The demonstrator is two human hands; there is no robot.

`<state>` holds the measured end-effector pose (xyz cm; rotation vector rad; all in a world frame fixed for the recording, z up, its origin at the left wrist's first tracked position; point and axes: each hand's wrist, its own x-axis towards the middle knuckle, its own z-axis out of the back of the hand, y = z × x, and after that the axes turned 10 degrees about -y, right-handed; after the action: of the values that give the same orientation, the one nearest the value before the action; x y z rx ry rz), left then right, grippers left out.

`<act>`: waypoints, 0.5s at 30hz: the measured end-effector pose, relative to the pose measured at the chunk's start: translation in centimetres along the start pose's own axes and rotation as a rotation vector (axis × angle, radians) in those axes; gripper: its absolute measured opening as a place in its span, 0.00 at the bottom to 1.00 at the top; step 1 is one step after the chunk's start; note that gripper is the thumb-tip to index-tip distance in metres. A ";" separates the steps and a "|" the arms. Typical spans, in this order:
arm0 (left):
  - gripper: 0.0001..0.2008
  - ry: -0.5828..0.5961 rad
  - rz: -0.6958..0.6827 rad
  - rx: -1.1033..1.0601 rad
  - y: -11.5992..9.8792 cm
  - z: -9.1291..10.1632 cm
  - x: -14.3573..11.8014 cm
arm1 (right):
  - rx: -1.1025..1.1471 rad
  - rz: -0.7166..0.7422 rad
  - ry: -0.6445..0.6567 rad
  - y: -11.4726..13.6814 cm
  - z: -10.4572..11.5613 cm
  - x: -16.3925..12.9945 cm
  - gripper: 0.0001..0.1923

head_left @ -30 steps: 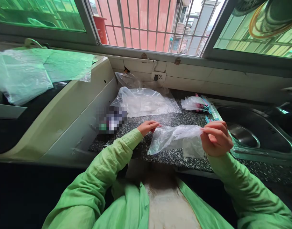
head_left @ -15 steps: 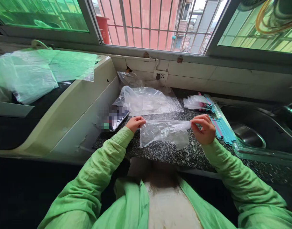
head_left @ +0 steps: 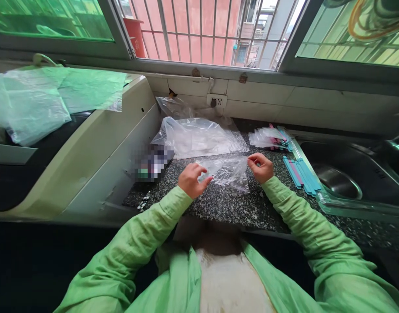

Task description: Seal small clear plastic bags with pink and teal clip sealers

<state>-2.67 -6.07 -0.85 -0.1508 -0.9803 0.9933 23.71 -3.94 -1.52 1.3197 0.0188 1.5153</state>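
A small clear plastic bag hangs between my two hands just above the speckled dark countertop. My left hand pinches its left edge with the fingers curled over it. At the bag's top right corner, my right hand is closed on it. Both arms wear light green sleeves. The bag looks crumpled and narrower than the gap between my wrists.
A pile of larger clear bags lies behind my hands. Blue and pink strips rest by the steel sink, with a packet stack further back. A blurred phone sits left, beside a white appliance draped in plastic.
My hands have come closer together and moved toward the counter, so the bag has gone from stretched wide to bunched up between them.
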 end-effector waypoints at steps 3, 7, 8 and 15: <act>0.11 0.113 -0.036 -0.057 -2.4 -1.4 -0.9 | -0.002 -0.009 -0.014 0.5 0.2 -0.1 0.07; 0.15 0.293 0.126 -0.076 -4.1 -3.9 0.4 | -0.021 0.040 -0.017 1.8 0.8 -0.7 0.07; 0.17 0.322 0.156 -0.083 -4.3 -4.4 1.0 | -0.023 0.052 -0.022 2.2 0.9 -0.9 0.06; 0.10 0.285 0.131 -0.189 -5.3 -6.5 2.8 | 0.013 0.142 -0.018 5.6 1.8 -2.5 0.04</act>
<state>6.09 -4.93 -0.18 -0.5065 -0.8075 0.9662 20.78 -9.09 0.81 1.3684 -0.0785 1.6252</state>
